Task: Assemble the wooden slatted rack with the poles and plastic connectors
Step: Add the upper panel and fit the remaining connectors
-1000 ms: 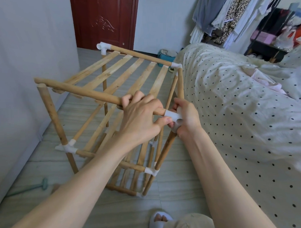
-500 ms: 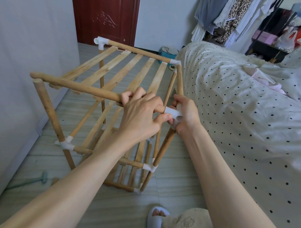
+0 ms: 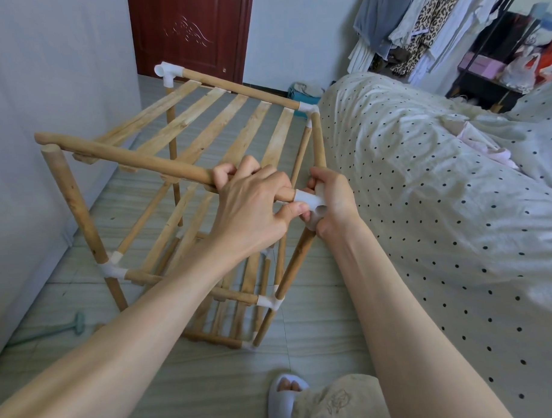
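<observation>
Containers: a teal bag or basket (image 3: 299, 94) sits on the floor by the dark red panelled door (image 3: 193, 33); pale cloth lies on top of it, contents otherwise not readable. On a dark shelf unit (image 3: 483, 86) at far right there is a pink box (image 3: 479, 64) and a white plastic bag (image 3: 520, 72); what they hold cannot be told.

Task object: the light wooden slatted rack (image 3: 203, 142) stands on the grey tiled floor (image 3: 319, 332), between the white wall and the bed with the white black-dotted cover (image 3: 441, 218). Top tier carries five flat slats; lower tiers are visible beneath. White plastic connectors join the round poles at the corners. The far-left top connector (image 3: 167, 72) has an open socket. At the near-left corner the upright pole's top is bare, the near top round wooden pole (image 3: 126, 156) lying just beside it, unjoined.

Left hand (image 3: 253, 209): fingers curled around the right end of that near top pole. Right hand (image 3: 332, 203): fingers wrapped around the white plastic corner connector (image 3: 310, 201) on the near-right upright. Pole end meets the connector socket; seating depth cannot be told.

A pale slipper (image 3: 283, 399) is visible at the bottom edge.
</observation>
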The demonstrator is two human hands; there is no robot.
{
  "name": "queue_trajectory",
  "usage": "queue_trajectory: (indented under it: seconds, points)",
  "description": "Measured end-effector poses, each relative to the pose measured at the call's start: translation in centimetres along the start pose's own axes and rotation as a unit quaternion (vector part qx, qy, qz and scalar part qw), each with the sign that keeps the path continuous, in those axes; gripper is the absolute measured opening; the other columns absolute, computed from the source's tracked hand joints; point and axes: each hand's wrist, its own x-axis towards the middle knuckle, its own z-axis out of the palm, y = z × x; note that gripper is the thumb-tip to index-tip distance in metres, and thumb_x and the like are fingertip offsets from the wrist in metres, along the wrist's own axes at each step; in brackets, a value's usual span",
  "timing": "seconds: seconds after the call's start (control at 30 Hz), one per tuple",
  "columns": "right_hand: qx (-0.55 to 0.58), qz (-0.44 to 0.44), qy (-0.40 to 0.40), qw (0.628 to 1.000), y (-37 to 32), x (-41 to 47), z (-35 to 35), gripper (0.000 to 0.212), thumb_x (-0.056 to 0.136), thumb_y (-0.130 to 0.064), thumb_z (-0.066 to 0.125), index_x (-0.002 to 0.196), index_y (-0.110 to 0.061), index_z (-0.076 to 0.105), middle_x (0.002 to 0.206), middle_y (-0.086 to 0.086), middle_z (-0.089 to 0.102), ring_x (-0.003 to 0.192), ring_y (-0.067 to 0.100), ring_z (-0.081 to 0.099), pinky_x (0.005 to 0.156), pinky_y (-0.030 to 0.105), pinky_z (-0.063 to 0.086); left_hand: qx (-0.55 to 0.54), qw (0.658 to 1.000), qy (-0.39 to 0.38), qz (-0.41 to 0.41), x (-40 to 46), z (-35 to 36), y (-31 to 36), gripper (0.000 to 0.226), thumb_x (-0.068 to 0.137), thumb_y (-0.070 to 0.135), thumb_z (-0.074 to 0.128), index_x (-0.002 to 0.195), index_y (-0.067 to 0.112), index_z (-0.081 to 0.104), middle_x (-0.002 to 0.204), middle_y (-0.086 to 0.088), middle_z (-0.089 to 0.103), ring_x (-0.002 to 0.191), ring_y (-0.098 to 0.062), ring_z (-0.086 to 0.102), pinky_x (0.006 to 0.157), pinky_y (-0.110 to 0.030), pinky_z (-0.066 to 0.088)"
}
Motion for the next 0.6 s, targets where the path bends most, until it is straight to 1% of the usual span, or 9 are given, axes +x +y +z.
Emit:
queue_trajectory:
  seconds: [0.13,0.2,0.27,0.33,0.4,0.43,0.5,0.53,0.6]
  points:
    - [0.025,-0.014,0.003,1.0,0.7,-0.3,0.3,0.033,0.09,-0.018,0.05,0.06,-0.014,0.038,0.035,-0.006,0.035,0.03,0.012,0.035,0.037,0.013,0.026,-0.012,0.999,-0.031,0.011,0.0,-0.5,-0.8,0.036,0.077,0.06,0.039,0.072,0.027,0.051,0.07,0.021,0.04,0.087,-0.01,0.037,0.075,-0.027,0.01]
    - [0.023,-0.036,-0.013,0.999,1.4,-0.6,0.2,0.032,0.094,-0.026,0.048,0.066,-0.014,0.041,0.037,-0.006,0.041,0.036,0.013,0.042,0.046,0.022,0.032,-0.02,0.998,-0.062,0.018,0.0,-0.9,-1.2,0.037,0.077,0.063,0.035,0.073,0.028,0.049,0.069,0.024,0.038,0.088,-0.008,0.035,0.077,-0.028,0.011]
    - [-0.015,-0.048,-0.042,0.998,1.8,-1.0,-0.1,0.034,0.098,-0.034,0.042,0.07,-0.014,0.041,0.037,-0.007,0.046,0.036,0.013,0.046,0.054,0.028,0.035,-0.031,0.996,-0.08,0.029,-0.2,-1.2,-1.8,0.042,0.076,0.065,0.032,0.076,0.028,0.052,0.071,0.025,0.041,0.09,-0.006,0.034,0.079,-0.028,0.012]
    - [-0.063,-0.037,-0.082,0.994,1.7,-1.5,-0.7,0.038,0.099,-0.039,0.039,0.073,-0.012,0.042,0.04,-0.005,0.051,0.038,0.012,0.05,0.056,0.029,0.04,-0.051,0.993,-0.103,0.039,-0.2,-1.7,-2.6,0.048,0.076,0.066,0.031,0.08,0.027,0.057,0.073,0.025,0.045,0.091,-0.004,0.034,0.079,-0.027,0.013]
    - [-0.122,-0.024,-0.137,0.983,1.5,-1.7,-1.1,0.04,0.098,-0.043,0.04,0.074,-0.011,0.047,0.052,0.0,0.056,0.052,0.015,0.056,0.058,0.029,0.044,-0.076,0.989,-0.117,0.045,-0.1,-2.2,-3.7,0.051,0.075,0.067,0.032,0.084,0.026,0.063,0.075,0.025,0.048,0.093,-0.002,0.032,0.08,-0.026,0.013]
    - [-0.141,-0.021,-0.15,0.978,1.3,-1.6,-1.2,0.04,0.097,-0.043,0.042,0.073,-0.012,0.049,0.057,0.002,0.058,0.058,0.017,0.058,0.061,0.029,0.047,-0.09,0.988,-0.119,0.043,-0.1,-2.5,-4.3,0.051,0.075,0.066,0.034,0.085,0.026,0.064,0.077,0.025,0.05,0.096,-0.001,0.032,0.08,-0.025,0.013]
    - [-0.151,-0.025,-0.13,0.98,0.6,-0.8,-1.2,0.038,0.095,-0.043,0.047,0.074,-0.012,0.051,0.064,0.004,0.059,0.064,0.02,0.058,0.066,0.031,0.05,-0.113,0.986,-0.119,0.024,-0.1,-2.9,-5.4,0.044,0.077,0.063,0.034,0.084,0.03,0.062,0.081,0.024,0.054,0.103,-0.001,0.032,0.085,-0.024,0.013]
    - [-0.139,-0.028,-0.113,0.983,0.1,-0.3,-1.0,0.035,0.095,-0.042,0.049,0.076,-0.012,0.051,0.067,0.004,0.059,0.064,0.02,0.058,0.065,0.031,0.05,-0.116,0.987,-0.113,0.013,-0.1,-3.1,-5.7,0.038,0.078,0.061,0.033,0.081,0.033,0.06,0.081,0.024,0.054,0.105,0.0,0.032,0.087,-0.023,0.012]
    - [-0.089,-0.029,-0.085,0.992,-0.8,0.4,-0.4,0.026,0.095,-0.032,0.053,0.08,-0.011,0.051,0.07,0.006,0.055,0.059,0.018,0.056,0.054,0.026,0.047,-0.101,0.991,-0.087,-0.003,-0.3,-3.1,-6.0,0.036,0.082,0.055,0.029,0.074,0.033,0.056,0.079,0.026,0.051,0.103,0.002,0.032,0.086,-0.022,0.011]
